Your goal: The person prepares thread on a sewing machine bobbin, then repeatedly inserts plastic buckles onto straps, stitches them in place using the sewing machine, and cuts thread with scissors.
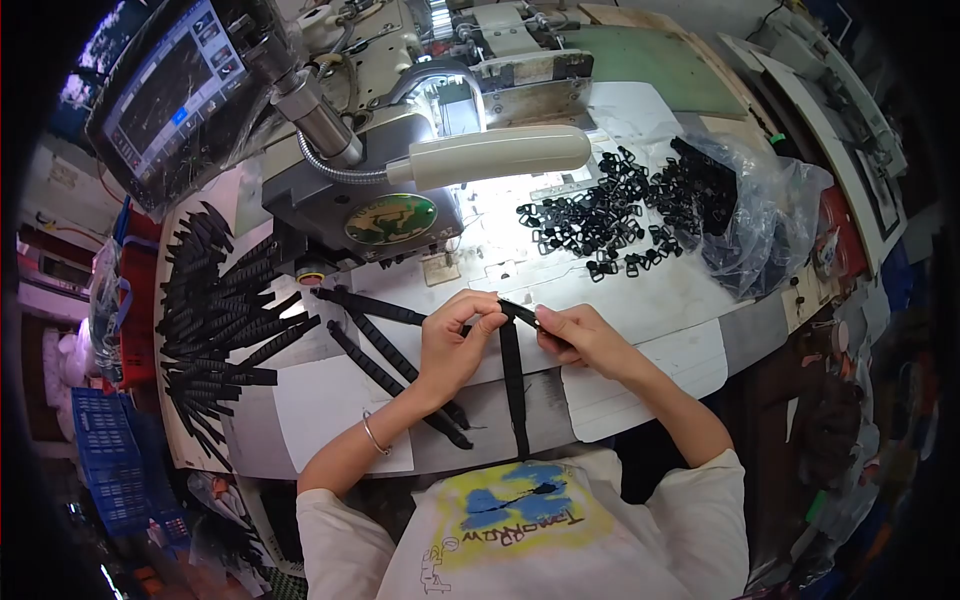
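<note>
A black strap [514,385] hangs from between my two hands down to the table's front edge. My left hand [458,340] pinches its upper end between thumb and fingers. Close by on the right, my right hand [575,338] is closed on a small black piece at the same end; its exact shape is hidden by the fingers. More black straps [375,345] lie on the table left of and under my left hand. Beyond my right hand lies a pile of small black buckles [600,210].
A sewing machine [350,205] with a white lamp [500,158] stands ahead. A monitor [170,95] is at the upper left. Many black straps [210,310] are heaped on the left. A clear plastic bag [765,225] sits at the right, beside a red container [843,235].
</note>
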A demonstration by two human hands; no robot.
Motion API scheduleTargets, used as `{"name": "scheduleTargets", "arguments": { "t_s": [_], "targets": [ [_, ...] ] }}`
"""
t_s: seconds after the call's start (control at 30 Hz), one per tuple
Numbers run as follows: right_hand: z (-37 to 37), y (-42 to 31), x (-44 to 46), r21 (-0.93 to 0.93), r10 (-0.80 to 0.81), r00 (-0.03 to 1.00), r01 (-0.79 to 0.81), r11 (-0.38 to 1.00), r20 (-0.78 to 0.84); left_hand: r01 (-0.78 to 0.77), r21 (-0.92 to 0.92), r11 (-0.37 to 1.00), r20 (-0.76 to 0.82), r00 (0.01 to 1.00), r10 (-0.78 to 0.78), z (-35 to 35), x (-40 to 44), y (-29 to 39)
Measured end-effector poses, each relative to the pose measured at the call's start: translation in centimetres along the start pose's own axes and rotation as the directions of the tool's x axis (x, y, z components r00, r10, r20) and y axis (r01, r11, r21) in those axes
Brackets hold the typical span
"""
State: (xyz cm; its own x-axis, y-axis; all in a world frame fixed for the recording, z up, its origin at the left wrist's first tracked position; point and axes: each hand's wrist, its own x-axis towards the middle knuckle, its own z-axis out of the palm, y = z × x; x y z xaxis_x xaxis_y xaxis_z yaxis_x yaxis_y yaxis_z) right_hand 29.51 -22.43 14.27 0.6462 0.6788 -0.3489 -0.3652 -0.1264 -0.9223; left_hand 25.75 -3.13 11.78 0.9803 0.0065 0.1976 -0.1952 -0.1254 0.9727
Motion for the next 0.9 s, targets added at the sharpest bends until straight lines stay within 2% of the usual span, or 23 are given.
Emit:
{"name": "scheduleTargets", "arguments": {
  "t_s": [0.13, 0.2, 0.3, 0.4, 0.5, 0.6, 0.7, 0.8, 0.9],
  "targets": [
    [-0.4, 0.0, 0.0, 0.040, 0.067, 0.996, -0.069, 0.997, 0.052, 0.000, 0.015, 1.000, 0.003, 1.000, 0.000, 0.0, 0.1, 0.4],
    [-0.8, -0.4, -0.1, 0.084, 0.149, 0.985, -0.156, 0.984, 0.088, 0.053, -0.003, 0.999, 0.012, 0.999, -0.053, -0.1, 0.1, 0.3],
    [-0.9, -0.3, 0.0, 0.102, 0.181, 0.979, -0.190, 0.977, 0.094, 0.091, -0.017, 0.996, 0.048, 0.995, -0.090, -0.4, 0.3, 0.0],
    [-0.3, 0.5, 0.0, 0.036, 0.107, 0.994, -0.107, 0.994, -0.007, 0.103, -0.006, 0.995, 0.074, 0.992, -0.102, -0.4, 0.6, 0.1],
    [0.5, 1.5, 0.1, -0.131, -0.098, 0.977, 0.074, 0.989, -0.187, 0.065, 0.057, 0.996, 0.093, 0.993, -0.070, -0.4, 0.6, 0.2],
    [0.6, 1.2, 0.1, -0.213, -0.104, 0.969, 0.055, 0.976, -0.223, 0.056, 0.083, 0.995, 0.097, 0.993, -0.064, -0.4, 0.5, 0.3],
    [-0.3, 1.9, 0.7, -0.080, -0.071, 0.982, 0.058, 0.995, -0.172, 0.050, 0.051, 0.997, 0.068, 0.996, -0.053, 0.2, 0.4, 0.4],
    [-1.3, 1.1, 0.3, -0.015, -0.030, 0.974, 0.028, 1.000, -0.225, 0.043, -0.012, 0.999, 0.054, 0.998, -0.042, -0.1, 0.5, -0.1],
    [-1.7, 0.8, -0.3, -0.457, -0.304, 0.824, 0.062, 0.887, -0.479, 0.101, -0.088, 0.991, 0.082, 0.992, -0.094, -0.3, 0.5, 0.2]
  ]
}}
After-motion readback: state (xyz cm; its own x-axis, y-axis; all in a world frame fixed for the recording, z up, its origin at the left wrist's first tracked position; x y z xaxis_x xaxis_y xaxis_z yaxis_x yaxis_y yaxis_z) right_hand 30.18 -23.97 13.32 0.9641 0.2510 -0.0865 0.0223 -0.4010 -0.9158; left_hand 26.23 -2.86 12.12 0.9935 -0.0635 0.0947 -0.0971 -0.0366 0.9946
